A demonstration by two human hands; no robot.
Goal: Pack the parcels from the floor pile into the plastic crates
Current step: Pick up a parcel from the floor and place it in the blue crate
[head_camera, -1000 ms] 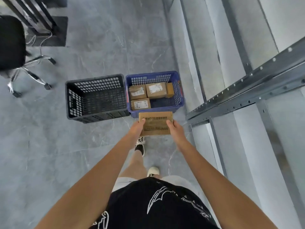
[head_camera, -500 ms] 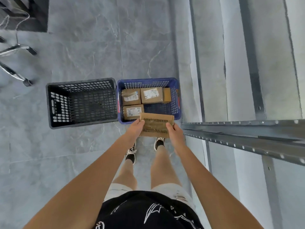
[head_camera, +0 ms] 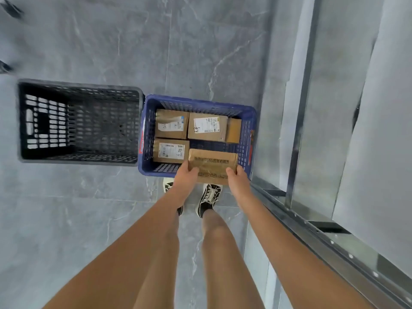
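Lowering a parcel [head_camera: 213,165] into the blue crate [head_camera: 249,112], left hand [head_camera: 186,177] and right hand [head_camera: 237,178] gripping its near corners, fingers curled round it.
It hangs over the bare near-right gap; keeping it level should help it clear the rim. Four boxes [head_camera: 171,127] lie inside; nothing shows in the black crate [head_camera: 78,88].

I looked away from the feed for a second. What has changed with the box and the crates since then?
The person stepped up to the blue crate, and the brown box, held short of it before, now hangs over its near right corner, above the open gap. The left hand and right hand still grip its ends. The four boxes inside and the black crate have not shifted.
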